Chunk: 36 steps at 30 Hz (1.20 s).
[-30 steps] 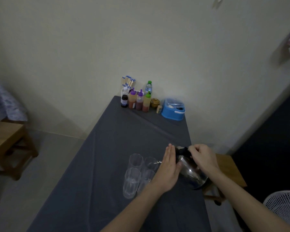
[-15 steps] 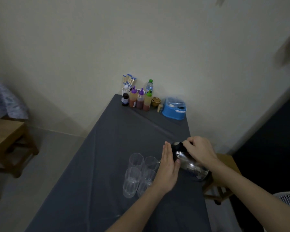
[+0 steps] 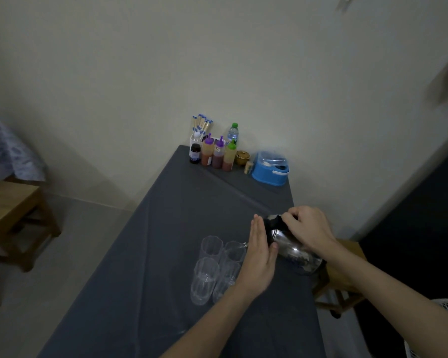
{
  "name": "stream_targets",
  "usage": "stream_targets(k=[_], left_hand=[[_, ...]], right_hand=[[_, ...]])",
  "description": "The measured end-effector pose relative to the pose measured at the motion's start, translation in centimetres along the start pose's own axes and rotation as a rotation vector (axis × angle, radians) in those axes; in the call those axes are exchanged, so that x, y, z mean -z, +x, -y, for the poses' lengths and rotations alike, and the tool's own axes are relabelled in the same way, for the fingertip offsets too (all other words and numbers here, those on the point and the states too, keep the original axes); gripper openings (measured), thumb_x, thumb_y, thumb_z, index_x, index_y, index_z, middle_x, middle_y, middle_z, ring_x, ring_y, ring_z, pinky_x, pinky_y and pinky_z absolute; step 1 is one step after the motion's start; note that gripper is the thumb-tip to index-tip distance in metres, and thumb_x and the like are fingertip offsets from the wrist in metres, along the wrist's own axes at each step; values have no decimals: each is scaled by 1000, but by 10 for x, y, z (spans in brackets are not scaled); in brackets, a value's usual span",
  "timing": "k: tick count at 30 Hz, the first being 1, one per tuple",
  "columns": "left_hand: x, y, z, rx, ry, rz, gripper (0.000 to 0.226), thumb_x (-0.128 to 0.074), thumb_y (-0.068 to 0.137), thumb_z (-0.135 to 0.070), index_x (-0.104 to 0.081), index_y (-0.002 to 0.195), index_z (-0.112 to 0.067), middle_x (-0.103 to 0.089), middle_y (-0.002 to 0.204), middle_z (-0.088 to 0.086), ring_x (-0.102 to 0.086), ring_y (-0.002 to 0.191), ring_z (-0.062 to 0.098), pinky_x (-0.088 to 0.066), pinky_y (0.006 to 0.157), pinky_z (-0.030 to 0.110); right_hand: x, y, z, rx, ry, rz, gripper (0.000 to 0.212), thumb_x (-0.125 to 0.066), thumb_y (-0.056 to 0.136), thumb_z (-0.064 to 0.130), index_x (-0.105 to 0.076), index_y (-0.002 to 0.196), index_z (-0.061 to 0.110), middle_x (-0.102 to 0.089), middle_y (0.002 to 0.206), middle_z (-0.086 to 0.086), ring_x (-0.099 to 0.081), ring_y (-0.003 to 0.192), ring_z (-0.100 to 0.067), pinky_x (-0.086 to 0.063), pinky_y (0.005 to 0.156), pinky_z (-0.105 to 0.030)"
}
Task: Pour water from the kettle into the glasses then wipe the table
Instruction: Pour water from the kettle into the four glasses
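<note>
A shiny steel kettle [image 3: 294,248] with a black lid is tipped steeply to the left, its spout at the rim of the far right glass [image 3: 234,251]. My right hand [image 3: 308,228] grips the kettle's top handle. My left hand [image 3: 260,257] lies flat, fingers straight, pressed against the kettle's lid end. Several clear glasses stand in a tight cluster on the dark grey tablecloth [image 3: 166,254]: the far left glass [image 3: 212,248], the near left glass [image 3: 204,280], and the near right glass [image 3: 226,281] partly hidden behind my left hand.
At the table's far end stand sauce bottles [image 3: 217,153], a water bottle [image 3: 232,133], a holder of chopsticks [image 3: 201,124] and a blue lidded box [image 3: 269,169]. A wooden stool [image 3: 347,280] is right of the table, a wooden bench [image 3: 11,215] left, a white fan [image 3: 445,329] bottom right.
The kettle has been tipped further towards the glasses, now nearly lying on its side. My right hand rose with the handle; my left hand stays against the lid.
</note>
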<state>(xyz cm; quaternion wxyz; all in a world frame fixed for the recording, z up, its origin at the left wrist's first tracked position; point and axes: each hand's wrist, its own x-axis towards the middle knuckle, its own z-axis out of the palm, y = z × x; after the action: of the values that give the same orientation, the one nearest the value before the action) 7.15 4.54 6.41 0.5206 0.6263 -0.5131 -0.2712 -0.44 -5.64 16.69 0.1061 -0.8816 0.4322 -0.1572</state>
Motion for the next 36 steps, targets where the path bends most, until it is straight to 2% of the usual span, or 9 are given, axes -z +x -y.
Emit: stream_targets(k=[10,19,24,29,32,36], left_hand=[[1,-2,0,4,8,-5,65,-28,103,-29,17,149,-22,23,157,-11,19,143,-1,7,116,19],[3,-3,-3,-29,53,42,64,-29,103,-28,15,149,-17,21,157,-7,17,144,3,7,115,17],[0,-4,-4,-20,54,71,64,-29,103,-26,13,150,-15,18,158,-5,16,144,4,7,115,16],[0,-3,-4,-27,85,97,63,-29,103,-26,12,150,-13,18,159,-4,17,144,4,9,114,14],[3,-1,-5,-36,109,127,63,-29,103,-24,12,150,-12,18,159,-3,16,144,6,9,114,14],[9,0,-4,-51,135,185,62,-28,103,-26,11,150,-11,17,159,-1,15,145,7,7,115,16]], right_hand=[[0,-1,2,17,-18,-8,36,-54,89,26,-65,59,10,-57,50,-3,-50,49,-12,-32,45,-24],[-1,-14,-5,-73,-27,-49,36,-51,86,32,-66,62,9,-63,55,-5,-57,54,-18,-47,55,-33],[-3,-21,-10,-92,-13,-69,35,-55,86,25,-62,60,4,-60,53,-10,-56,53,-20,-35,48,-28],[-4,-24,-15,-111,-7,-93,35,-55,86,25,-61,58,6,-60,53,-9,-57,53,-21,-41,50,-33],[-6,-29,-17,-133,31,-112,38,-54,88,25,-56,54,8,-56,50,-6,-56,51,-20,-37,48,-31],[-14,-35,-20,-193,94,-156,37,-55,88,21,-58,57,1,-54,48,-6,-55,50,-22,-34,47,-31]])
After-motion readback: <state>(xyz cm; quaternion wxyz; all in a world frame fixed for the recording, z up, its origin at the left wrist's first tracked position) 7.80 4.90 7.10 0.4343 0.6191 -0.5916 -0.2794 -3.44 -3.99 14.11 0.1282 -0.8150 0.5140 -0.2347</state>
